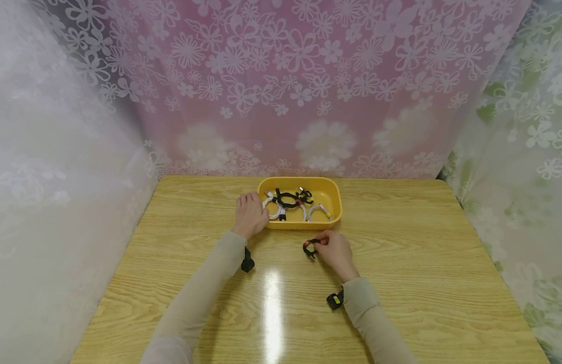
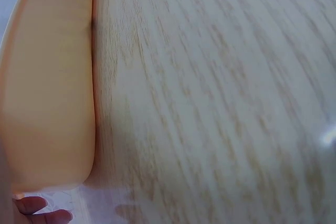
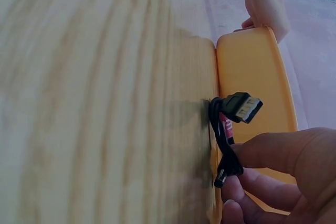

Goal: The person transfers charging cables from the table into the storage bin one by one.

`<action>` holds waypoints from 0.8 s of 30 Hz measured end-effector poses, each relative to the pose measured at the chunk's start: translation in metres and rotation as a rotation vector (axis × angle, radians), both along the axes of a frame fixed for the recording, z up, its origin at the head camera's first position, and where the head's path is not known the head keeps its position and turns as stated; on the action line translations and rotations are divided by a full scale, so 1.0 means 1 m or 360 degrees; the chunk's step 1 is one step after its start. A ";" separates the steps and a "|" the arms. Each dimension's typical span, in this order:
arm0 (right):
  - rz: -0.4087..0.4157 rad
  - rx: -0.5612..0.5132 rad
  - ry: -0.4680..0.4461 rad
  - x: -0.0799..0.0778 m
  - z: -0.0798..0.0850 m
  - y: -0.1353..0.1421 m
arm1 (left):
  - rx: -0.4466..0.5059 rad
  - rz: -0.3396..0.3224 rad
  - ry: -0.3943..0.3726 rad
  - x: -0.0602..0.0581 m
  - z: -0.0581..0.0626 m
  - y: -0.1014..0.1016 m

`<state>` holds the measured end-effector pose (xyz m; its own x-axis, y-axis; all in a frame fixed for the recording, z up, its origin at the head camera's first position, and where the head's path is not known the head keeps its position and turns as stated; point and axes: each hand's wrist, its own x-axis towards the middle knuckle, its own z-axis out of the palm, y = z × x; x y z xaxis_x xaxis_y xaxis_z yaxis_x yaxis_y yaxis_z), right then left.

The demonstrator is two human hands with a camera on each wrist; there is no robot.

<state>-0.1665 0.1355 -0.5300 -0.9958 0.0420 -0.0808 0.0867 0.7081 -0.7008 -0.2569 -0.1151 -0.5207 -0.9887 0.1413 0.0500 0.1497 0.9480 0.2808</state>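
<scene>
My right hand (image 1: pixel 336 254) pinches a small coiled black USB cable (image 1: pixel 310 248) between thumb and fingers, just in front of a yellow plastic bin (image 1: pixel 303 226). A red tie wraps the coil, and its USB plug (image 3: pixel 247 108) points toward the bin in the right wrist view. My left hand (image 1: pixel 250 215) grips the bin's left end at the rim; in the left wrist view only its fingertips (image 2: pixel 50 214) show, past the bin's end. Inside the bin lie a coiled black cable (image 1: pixel 287 200) and white cables (image 1: pixel 271 208), several coils in all.
The bin stands near the back edge of the wood-grain table (image 1: pixel 408 263). Flowered pink curtain (image 1: pixel 303 91) hangs behind it, with pale curtains on both sides. A bright light reflection (image 1: pixel 273 313) lies across the table's front.
</scene>
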 end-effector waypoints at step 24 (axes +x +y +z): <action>0.0078 -0.0036 0.0050 0.002 0.028 0.004 | 0.0023 0.0001 -0.0039 0.001 0.002 0.000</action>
